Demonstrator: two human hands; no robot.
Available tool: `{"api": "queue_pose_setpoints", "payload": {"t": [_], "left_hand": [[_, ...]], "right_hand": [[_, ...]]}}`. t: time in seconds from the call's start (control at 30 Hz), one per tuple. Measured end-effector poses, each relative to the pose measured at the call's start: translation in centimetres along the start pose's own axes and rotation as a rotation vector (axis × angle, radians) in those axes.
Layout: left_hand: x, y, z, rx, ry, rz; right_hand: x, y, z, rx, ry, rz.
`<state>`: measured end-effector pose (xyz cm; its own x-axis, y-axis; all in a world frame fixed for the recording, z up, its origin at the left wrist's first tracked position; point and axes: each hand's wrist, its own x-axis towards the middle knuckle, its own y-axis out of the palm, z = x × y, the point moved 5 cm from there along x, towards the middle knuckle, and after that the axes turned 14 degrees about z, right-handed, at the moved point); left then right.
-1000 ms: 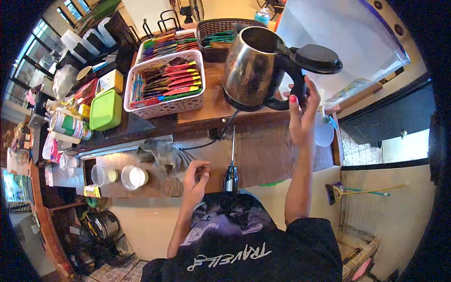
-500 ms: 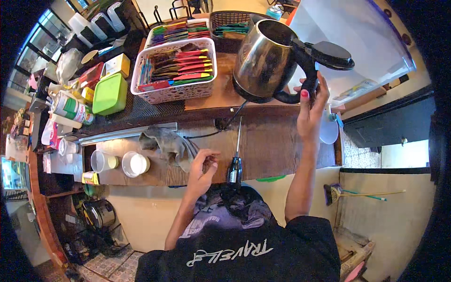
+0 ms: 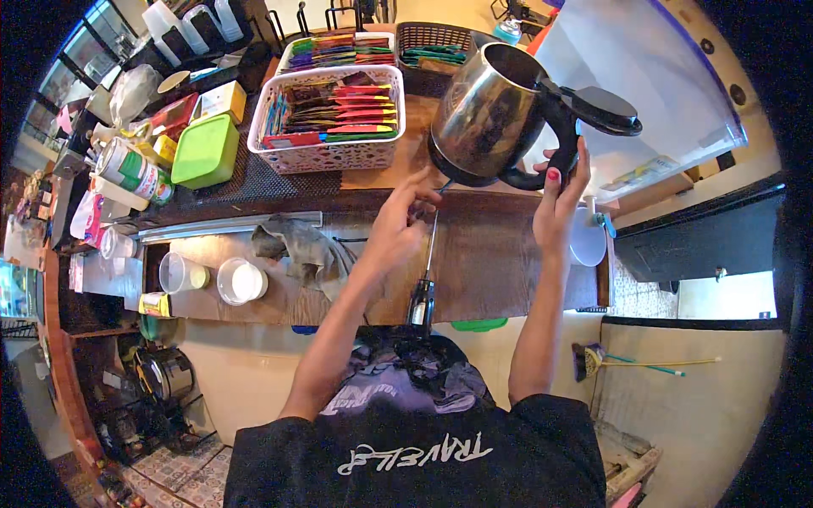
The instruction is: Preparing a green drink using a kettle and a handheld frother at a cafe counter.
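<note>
I see right hand (image 3: 557, 203) clamped on kettle (image 3: 483, 110) handle, kettle at surface's (image 3: 368, 179) front edge. Left hand (image 3: 401, 218) by kettle base, fingers curled; can't tell if gripping cord (image 3: 446, 185).

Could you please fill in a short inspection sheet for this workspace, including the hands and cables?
Surface: brown wooden counter with a raised back ledge.
Things in hand: metal kettle, black lid open.
Clutter: grey cloth, black-handled tool, two clear plastic cups and a white basket of sachets.
Hands: right hand against the kettle's handle, firmness of grip unclear; left hand near the kettle's base, contact unclear.
Cables: dark cord by the cloth, partly hidden behind the left arm.
Surroundings: broom beyond the counter, at right.
</note>
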<state>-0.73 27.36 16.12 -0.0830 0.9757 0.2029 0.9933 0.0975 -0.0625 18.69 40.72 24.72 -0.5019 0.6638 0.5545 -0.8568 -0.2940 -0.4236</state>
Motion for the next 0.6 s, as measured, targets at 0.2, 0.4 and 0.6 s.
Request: {"api": "queue_pose_setpoints", "payload": {"t": [0.2,0.4,0.6], "left_hand": [[2.1,0.5,-0.3,0.06,-0.059,0.076],[-0.3,0.9,-0.3,0.074,-0.01,0.023],[-5.7,1.6,0.3,-0.045,-0.035,-0.091]], "right_hand": [[0.0,-0.2,0.1,-0.018,-0.02,0.022],[0.9,-0.8,-0.3,0.372,0.109,-0.023],[2.7,0.4,-3.6,0.736,0.242,0.024]]}}
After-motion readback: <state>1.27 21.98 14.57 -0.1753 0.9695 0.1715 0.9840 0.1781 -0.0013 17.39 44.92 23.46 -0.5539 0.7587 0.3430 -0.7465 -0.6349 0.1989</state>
